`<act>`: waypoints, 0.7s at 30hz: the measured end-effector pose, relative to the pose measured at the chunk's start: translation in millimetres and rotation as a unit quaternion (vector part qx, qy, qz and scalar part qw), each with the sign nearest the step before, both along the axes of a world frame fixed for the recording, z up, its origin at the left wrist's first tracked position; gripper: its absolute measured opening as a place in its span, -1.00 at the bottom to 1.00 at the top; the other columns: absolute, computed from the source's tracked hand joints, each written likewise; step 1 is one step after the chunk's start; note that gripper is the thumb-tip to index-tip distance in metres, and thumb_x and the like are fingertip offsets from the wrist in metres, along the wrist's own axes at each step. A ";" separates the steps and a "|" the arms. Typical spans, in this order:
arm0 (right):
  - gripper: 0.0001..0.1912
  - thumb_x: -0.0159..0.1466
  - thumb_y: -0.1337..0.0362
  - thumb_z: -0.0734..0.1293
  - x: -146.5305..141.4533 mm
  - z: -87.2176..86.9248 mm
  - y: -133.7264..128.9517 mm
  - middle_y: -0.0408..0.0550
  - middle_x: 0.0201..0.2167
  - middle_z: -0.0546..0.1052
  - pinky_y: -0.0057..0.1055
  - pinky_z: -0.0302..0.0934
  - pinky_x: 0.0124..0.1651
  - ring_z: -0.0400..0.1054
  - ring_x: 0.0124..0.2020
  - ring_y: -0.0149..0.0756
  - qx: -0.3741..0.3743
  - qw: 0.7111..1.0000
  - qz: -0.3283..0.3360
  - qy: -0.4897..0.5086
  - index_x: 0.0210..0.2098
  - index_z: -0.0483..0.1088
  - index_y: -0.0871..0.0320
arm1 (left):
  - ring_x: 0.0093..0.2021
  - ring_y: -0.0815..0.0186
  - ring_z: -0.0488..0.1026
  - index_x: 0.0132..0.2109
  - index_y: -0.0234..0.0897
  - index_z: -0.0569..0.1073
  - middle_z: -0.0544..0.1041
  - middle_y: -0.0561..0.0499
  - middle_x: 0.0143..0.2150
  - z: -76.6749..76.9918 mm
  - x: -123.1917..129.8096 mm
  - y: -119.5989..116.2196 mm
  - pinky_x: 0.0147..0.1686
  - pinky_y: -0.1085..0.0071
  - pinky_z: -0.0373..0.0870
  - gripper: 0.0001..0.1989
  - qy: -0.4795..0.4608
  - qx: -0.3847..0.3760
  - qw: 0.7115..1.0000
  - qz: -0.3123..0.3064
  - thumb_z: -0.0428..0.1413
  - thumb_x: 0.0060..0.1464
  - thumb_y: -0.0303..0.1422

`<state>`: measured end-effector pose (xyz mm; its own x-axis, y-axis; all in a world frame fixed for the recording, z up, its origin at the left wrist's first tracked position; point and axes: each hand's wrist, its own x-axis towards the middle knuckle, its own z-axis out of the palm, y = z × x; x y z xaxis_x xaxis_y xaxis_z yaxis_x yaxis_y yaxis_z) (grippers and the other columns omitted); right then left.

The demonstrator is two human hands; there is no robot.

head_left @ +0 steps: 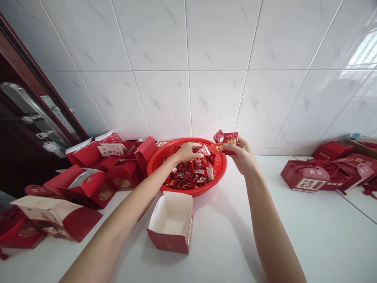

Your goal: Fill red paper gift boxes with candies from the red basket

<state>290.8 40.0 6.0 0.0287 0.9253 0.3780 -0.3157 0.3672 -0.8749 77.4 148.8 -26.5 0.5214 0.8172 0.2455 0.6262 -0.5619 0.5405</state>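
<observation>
A red plastic basket [222,173] holding a pile of red-wrapped candies [188,175] stands against the tiled wall. My left hand [188,152] reaches over the candies, thumb and fingers apart, near a pink and white wrapper [204,150]; whether it touches that piece is unclear. At the basket's right rim my right hand [242,154] is closed on several red candy packets [229,142], which stick out past its fingers. In front of the basket sits an open red box [171,240] with a white inside; nothing shows in it.
Many red gift boxes [91,186], several of them open, crowd the left side beside a dark door with a metal handle [32,106]. Closed red boxes [306,175] with ribbons stand at the right. White tiles [218,102] rise behind the white tabletop [224,239].
</observation>
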 end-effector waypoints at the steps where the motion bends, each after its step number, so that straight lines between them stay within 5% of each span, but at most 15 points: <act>1: -0.82 -0.01 0.25 0.52 0.1 -1.6 1.5 -0.18 -0.44 0.58 -0.31 0.36 -0.24 0.44 -0.38 -0.30 -0.002 1.000 -0.004 -0.001 -0.41 0.51 0.09 | 0.07 0.05 0.53 0.04 -0.30 0.57 0.63 -0.09 0.06 3.9 -1.5 -2.5 0.08 0.24 0.42 -0.53 -0.025 -0.007 1.000 -0.006 0.25 -0.01 -0.18; 9: -0.72 -0.05 0.25 0.57 -26.7 -12.0 4.1 -0.16 -0.44 0.60 -0.30 0.40 -0.26 0.49 -0.38 -0.25 -0.046 0.999 0.017 0.010 -0.36 0.50 0.10 | 0.05 0.05 0.54 -0.05 -0.30 0.59 0.64 -0.09 -0.01 30.2 -16.8 -50.3 0.11 0.16 0.43 -0.44 -0.255 -0.063 0.963 -0.060 0.42 -0.17 -0.08; 15: -0.73 -0.08 0.26 0.57 -55.1 -11.3 -6.0 -0.18 -0.42 0.61 -0.30 0.45 -0.22 0.51 -0.37 -0.27 -0.060 0.995 0.065 0.040 -0.38 0.51 0.10 | -0.20 0.12 0.59 -0.11 -0.30 0.62 0.67 -0.03 -0.24 23.4 -40.3 -81.4 -0.15 0.21 0.52 -0.43 -0.368 -0.125 0.921 -0.004 0.48 -0.29 -0.12; 21: -0.74 0.01 0.28 0.55 -67.3 -21.8 -14.3 -0.14 -0.36 0.65 -0.27 0.46 -0.22 0.54 -0.36 -0.21 -0.061 0.995 0.077 -0.012 -0.29 0.54 0.09 | -0.35 0.22 0.57 -0.06 -0.25 0.62 0.63 0.05 -0.35 17.2 -60.5 -103.7 -0.28 0.28 0.51 -0.46 -0.378 -0.173 0.909 0.020 0.47 -0.25 -0.20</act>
